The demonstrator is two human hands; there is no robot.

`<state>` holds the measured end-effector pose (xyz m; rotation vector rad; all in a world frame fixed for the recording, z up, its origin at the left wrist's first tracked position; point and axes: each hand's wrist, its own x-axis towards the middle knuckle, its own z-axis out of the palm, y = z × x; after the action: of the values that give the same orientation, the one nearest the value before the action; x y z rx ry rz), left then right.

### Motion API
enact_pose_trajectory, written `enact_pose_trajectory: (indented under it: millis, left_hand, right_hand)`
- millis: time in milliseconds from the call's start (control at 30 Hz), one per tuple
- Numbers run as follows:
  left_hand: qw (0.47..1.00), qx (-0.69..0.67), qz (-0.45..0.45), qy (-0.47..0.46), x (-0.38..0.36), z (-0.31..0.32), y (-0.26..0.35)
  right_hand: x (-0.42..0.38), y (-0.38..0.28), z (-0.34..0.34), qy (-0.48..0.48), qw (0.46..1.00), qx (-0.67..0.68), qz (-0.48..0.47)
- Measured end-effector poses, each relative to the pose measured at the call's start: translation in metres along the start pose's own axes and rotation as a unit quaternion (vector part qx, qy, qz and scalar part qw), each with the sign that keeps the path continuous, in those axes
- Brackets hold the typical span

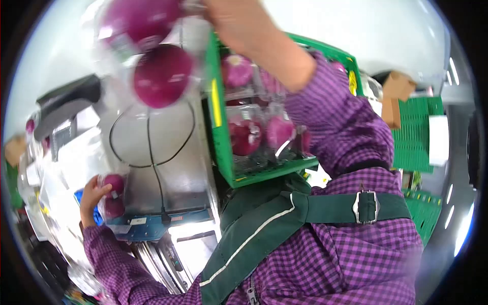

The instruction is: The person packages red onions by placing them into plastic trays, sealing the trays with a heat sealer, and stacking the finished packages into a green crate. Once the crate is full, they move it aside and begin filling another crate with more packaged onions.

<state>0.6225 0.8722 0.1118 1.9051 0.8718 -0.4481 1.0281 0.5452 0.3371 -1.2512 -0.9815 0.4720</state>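
Note:
My left hand (93,195) grips a clear plastic pack of red onions (114,195) at the left, beside the metal work surface (175,145). My right hand (223,19), blurred and partly cut off by the top edge, is closed on another clear pack with large red onions (162,76), close to the camera. Its fingertips are not clearly visible. Under my right forearm stands a green crate (221,137) with several wrapped packs of red onions (246,136) in it.
A black cable (149,137) loops over the metal surface. At the upper left is a dark grey device (68,99). Green crates (414,132) and cardboard boxes (399,85) are at the right. Blue-edged equipment (140,230) borders the work surface near my body.

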Motion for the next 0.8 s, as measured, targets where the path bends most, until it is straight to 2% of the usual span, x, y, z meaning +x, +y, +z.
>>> enact_pose_trajectory:
  millis: [33, 100, 167, 233, 333, 367, 400, 433, 500, 600, 633, 667, 700, 767, 800]
  left_hand:
    - [0.998, 0.006, 0.009, 0.054, 0.000, 0.005, -0.007]
    - [0.987, 0.131, -0.008, 0.090, -0.009, 0.018, 0.018]
    - [0.985, 0.133, 0.008, 0.113, -0.017, 0.023, 0.029]
    - [0.990, 0.080, 0.035, 0.114, -0.007, 0.016, 0.005]
    - [0.982, 0.086, 0.043, 0.160, -0.021, 0.016, 0.032]
    - [0.982, 0.013, 0.032, 0.185, -0.034, 0.015, 0.052]
    - [0.976, -0.062, 0.019, 0.210, -0.046, 0.015, 0.064]
    - [0.954, -0.134, 0.026, 0.266, -0.038, 0.004, 0.049]
    - [0.919, -0.211, 0.084, 0.321, -0.050, 0.001, 0.072]
    - [0.874, -0.254, 0.128, 0.394, -0.072, 0.003, 0.129]
    - [0.857, -0.269, 0.146, 0.416, -0.079, 0.009, 0.154]
    - [0.840, -0.296, 0.129, 0.437, -0.080, 0.011, 0.173]
    - [0.836, -0.293, 0.133, 0.443, -0.088, 0.022, 0.196]
    - [0.826, -0.371, 0.164, 0.391, -0.107, 0.053, 0.239]
    - [0.784, -0.449, 0.141, 0.405, -0.098, 0.054, 0.241]
  right_hand:
    - [-0.024, -0.024, -0.031, 0.062, 0.996, -0.042, 0.054]
    - [-0.082, -0.040, -0.098, 0.164, 0.978, -0.021, 0.130]
    - [-0.143, -0.062, -0.132, 0.302, 0.948, -0.069, 0.069]
    - [-0.212, -0.072, -0.188, 0.317, 0.931, -0.076, 0.165]
    - [-0.300, -0.068, -0.239, 0.435, 0.867, -0.029, 0.240]
    - [-0.324, -0.065, -0.253, 0.462, 0.848, 0.002, 0.259]
    - [-0.350, -0.052, -0.276, 0.465, 0.836, 0.037, 0.289]
    - [-0.365, -0.045, -0.285, 0.461, 0.835, 0.052, 0.295]
    - [-0.383, -0.027, -0.299, 0.442, 0.831, 0.064, 0.332]
    - [-0.397, 0.011, -0.311, 0.406, 0.834, 0.099, 0.361]
    - [-0.405, 0.033, -0.317, 0.379, 0.847, 0.047, 0.369]
    - [-0.414, 0.057, -0.321, 0.341, 0.855, 0.063, 0.385]
    - [-0.419, 0.073, -0.323, 0.303, 0.862, 0.077, 0.400]
    - [-0.404, 0.050, -0.302, 0.353, 0.810, 0.101, 0.458]
    - [-0.408, 0.059, -0.307, 0.332, 0.808, 0.047, 0.485]
